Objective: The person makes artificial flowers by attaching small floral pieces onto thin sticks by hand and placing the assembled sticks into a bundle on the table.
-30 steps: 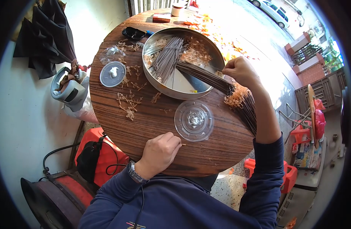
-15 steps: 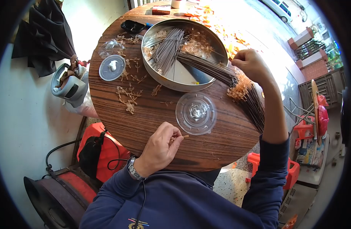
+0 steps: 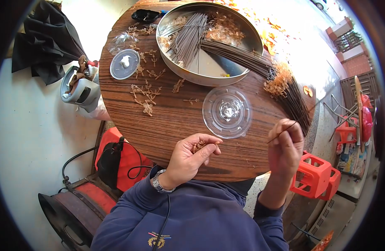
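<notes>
My left hand (image 3: 192, 154) is curled at the table's near edge around small brown sprig pieces (image 3: 198, 145), a pale tip showing between thumb and forefinger. To its right, my right hand (image 3: 288, 142) is raised with a thin dark wire (image 3: 280, 136) pinched in its fingers, slanting up to the right. Beyond lies a small orange petal-like piece (image 3: 307, 91); I cannot tell whether the wire joins it. Between and behind my hands sits a clear plastic lid (image 3: 209, 119) with a white blob (image 3: 229, 112) in its middle.
A round metal tin (image 3: 192, 77) holds thin wires and tan sprigs. A wire bundle (image 3: 299, 104) lies across its rim toward the table's right edge. Loose sprigs (image 3: 146, 98) and another lid with white paste (image 3: 125, 62) are on the left. Red stools (image 3: 314, 173) stand at right.
My right hand has come down toward me from beside the orange petals and now holds a wire. My left hand shifted slightly right, still closed. The view has tilted downward.
</notes>
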### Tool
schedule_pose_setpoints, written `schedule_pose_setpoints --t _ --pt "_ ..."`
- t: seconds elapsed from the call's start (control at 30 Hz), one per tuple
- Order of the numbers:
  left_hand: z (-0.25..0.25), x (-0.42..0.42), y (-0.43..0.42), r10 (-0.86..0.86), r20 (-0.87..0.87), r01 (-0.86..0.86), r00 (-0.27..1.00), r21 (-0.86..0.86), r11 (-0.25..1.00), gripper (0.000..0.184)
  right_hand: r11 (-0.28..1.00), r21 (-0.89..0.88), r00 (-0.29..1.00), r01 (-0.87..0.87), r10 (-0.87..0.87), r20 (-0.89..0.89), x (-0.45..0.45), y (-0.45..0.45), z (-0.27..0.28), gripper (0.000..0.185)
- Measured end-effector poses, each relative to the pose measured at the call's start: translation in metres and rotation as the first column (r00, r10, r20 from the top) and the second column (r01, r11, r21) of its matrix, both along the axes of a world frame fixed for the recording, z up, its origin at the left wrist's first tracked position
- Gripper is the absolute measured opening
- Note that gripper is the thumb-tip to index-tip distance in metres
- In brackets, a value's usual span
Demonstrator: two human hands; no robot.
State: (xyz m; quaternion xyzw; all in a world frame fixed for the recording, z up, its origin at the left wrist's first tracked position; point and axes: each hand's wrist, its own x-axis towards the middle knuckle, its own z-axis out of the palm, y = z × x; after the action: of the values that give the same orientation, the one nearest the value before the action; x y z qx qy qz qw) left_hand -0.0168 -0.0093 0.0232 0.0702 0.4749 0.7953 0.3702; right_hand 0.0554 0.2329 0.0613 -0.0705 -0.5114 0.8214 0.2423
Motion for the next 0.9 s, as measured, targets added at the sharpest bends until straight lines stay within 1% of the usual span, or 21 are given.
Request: schedule_pose_setpoints --t 0.07,0.1,0.13,0.2,0.23,0.27,0.33,0.37,0.4,0.47,0.5,0.53,0.6,0.7,0.83,0.9 --pt "-0.001 0.003 0.003 -0.012 0.001 0.012 1.000 -0.007 1.000 0.016 0.984 -0.167 0.997 -0.061 0.052 -0.056 0.009 -0.019 -0.022 0.012" --pt "-0.002 0.006 0.004 -0.018 0.002 0.018 1.000 -0.004 1.000 0.016 0.974 -0.214 0.997 -0.067 0.058 -0.048 0.012 -0.026 -0.029 0.012" --pt "-0.004 0.008 0.004 -0.024 0.008 0.024 1.000 -0.018 1.000 0.016 0.972 -0.228 0.998 -0.060 0.052 -0.043 0.011 -0.034 -0.037 0.012" --pt "-0.010 0.010 0.005 -0.021 0.015 0.021 1.000 0.025 0.999 0.016 0.966 -0.256 0.987 -0.038 -0.003 -0.159 0.005 -0.050 -0.048 0.014" --pt "-0.011 0.011 0.004 -0.020 0.024 0.019 1.000 0.046 0.999 0.015 0.971 -0.240 0.987 0.006 -0.044 -0.152 0.001 -0.059 -0.047 0.013" --pt "-0.013 0.013 0.005 -0.023 0.028 0.022 0.999 0.035 0.999 0.015 0.968 -0.250 0.988 0.011 -0.049 -0.148 0.000 -0.062 -0.051 0.013" --pt "-0.017 0.015 0.007 0.035 0.012 -0.035 0.999 0.042 0.998 0.014 0.992 -0.130 0.983 0.006 -0.029 -0.182 0.000 -0.067 -0.058 0.009" --pt "-0.018 0.017 0.006 0.034 0.018 -0.034 0.999 0.032 0.999 0.014 0.995 -0.088 0.987 0.038 -0.051 -0.153 0.002 -0.070 -0.055 0.007" --pt "-0.019 0.017 0.006 0.037 0.007 -0.037 0.999 0.049 0.998 0.014 0.995 -0.096 0.988 0.039 -0.053 -0.147 0.003 -0.071 -0.052 0.007" --pt "-0.020 0.018 0.006 0.042 0.000 -0.042 0.999 0.059 0.997 0.014 0.976 0.182 0.987 0.118 -0.096 -0.126 0.005 -0.072 -0.049 0.010" --pt "-0.019 0.018 0.006 0.035 -0.027 -0.034 0.999 0.034 0.999 0.014 0.970 0.214 0.986 0.114 -0.084 -0.143 0.006 -0.071 -0.051 0.013" --pt "-0.018 0.018 0.006 0.027 -0.054 -0.026 0.998 0.009 1.000 0.014 0.972 0.207 0.987 0.112 -0.084 -0.138 0.006 -0.073 -0.051 0.013" --pt "-0.019 0.019 0.006 0.026 -0.060 -0.026 0.998 0.009 1.000 0.013 0.957 0.223 0.978 0.186 -0.159 -0.132 0.007 -0.078 -0.048 0.014" --pt "-0.019 0.018 0.006 0.017 -0.078 -0.016 0.997 0.013 1.000 0.013 0.950 0.256 0.979 0.177 -0.144 -0.144 0.008 -0.076 -0.050 0.015" --pt "-0.019 0.019 0.005 0.005 -0.087 -0.004 0.996 0.013 1.000 0.013 0.952 0.245 0.979 0.185 -0.157 -0.132 0.009 -0.077 -0.050 0.014" --pt "-0.020 0.019 0.006 0.004 -0.092 -0.002 0.996 0.019 1.000 0.013 0.951 0.261 0.982 0.164 -0.134 -0.129 0.009 -0.077 -0.051 0.015"
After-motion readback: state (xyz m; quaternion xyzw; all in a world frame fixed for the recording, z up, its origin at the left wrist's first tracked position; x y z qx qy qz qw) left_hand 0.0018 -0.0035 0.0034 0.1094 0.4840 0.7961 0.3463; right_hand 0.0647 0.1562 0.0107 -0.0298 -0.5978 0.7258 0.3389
